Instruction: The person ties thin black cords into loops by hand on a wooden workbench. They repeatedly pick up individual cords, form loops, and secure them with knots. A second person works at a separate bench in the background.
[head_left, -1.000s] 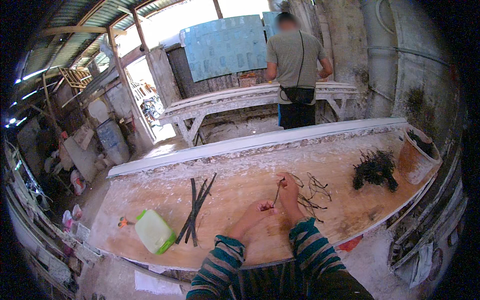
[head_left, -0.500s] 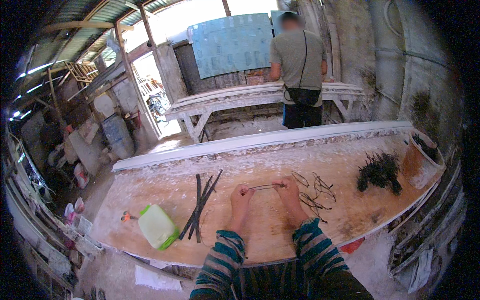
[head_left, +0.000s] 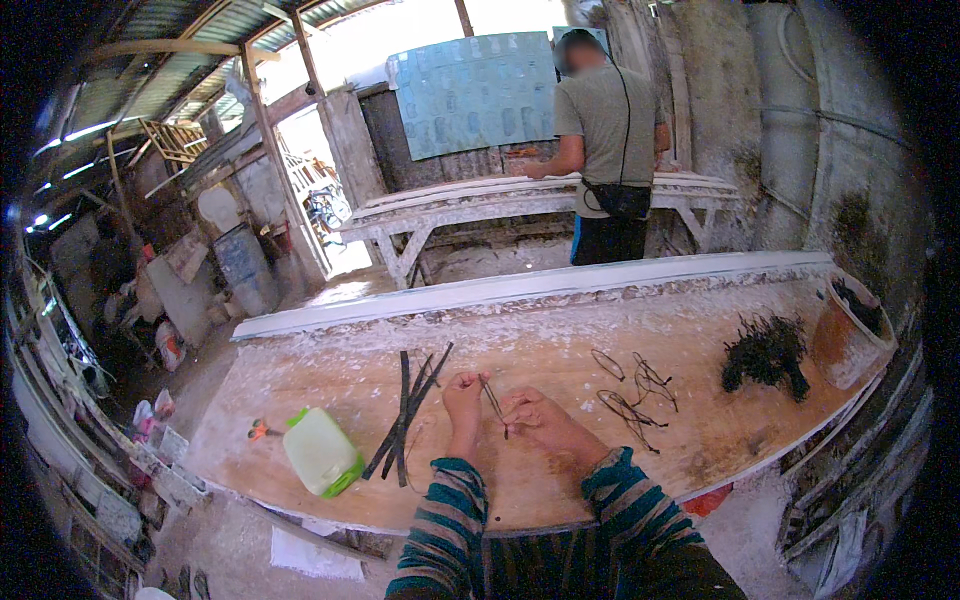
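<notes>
My left hand (head_left: pixel 463 392) is closed in a pinch on the upper end of a thin dark cord loop (head_left: pixel 492 397), over the middle of the wooden tabletop (head_left: pixel 540 485). Close on its right, my right hand (head_left: pixel 535 415) has its fingers closed round the loop's lower part. The loop slants down between them, its end by the right fingers. Beside my left hand several flat black strips (head_left: pixel 405 420) lie crossed. To the right of my hands lie several thin dark loops (head_left: pixel 638 395), and beyond them a tangled black bundle (head_left: pixel 765 355).
A pale jug (head_left: pixel 320 452) with green ends lies at the left, near orange-handled scissors (head_left: pixel 264 430). A stained bucket (head_left: pixel 848 335) stands at the right end. A long white board (head_left: pixel 530 292) runs along the far edge. Behind it, a person (head_left: pixel 612 140) works at another bench (head_left: pixel 470 205).
My right hand has moved left and down toward my left hand. The loop, earlier stretched level between them, now slants downward. The person behind has turned slightly, one forearm reaching over the bench.
</notes>
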